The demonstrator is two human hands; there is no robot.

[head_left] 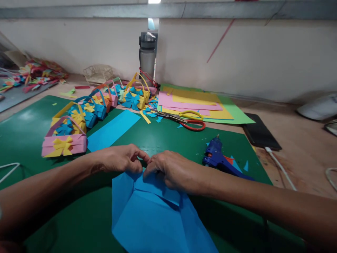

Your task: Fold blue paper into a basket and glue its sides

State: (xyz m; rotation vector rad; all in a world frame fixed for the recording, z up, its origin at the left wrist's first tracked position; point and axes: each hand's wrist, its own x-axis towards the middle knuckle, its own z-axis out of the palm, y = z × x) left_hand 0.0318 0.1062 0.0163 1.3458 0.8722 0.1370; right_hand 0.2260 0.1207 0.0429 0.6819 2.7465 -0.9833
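A sheet of blue paper [152,221] with several folds and creases lies at the front middle, its upper edge raised in my fingers. My left hand [127,158] pinches that edge from the left. Right beside it, my right hand [171,170] is closed on the same edge, its fingers partly hidden behind the knuckles. Both hands nearly touch at the thumbs. A flat blue paper strip [114,128] rests on the mat beyond my left wrist. To the right of my right hand lies a blue glue gun [219,156].
Small paper baskets with bows [64,144] stand in a row on the green cutting mat [79,211]. Scissors [191,121] lie by stacked coloured paper [221,105]. A grey bottle [147,58] stands behind; a black phone [262,131] with a white cable [281,168] is at right.
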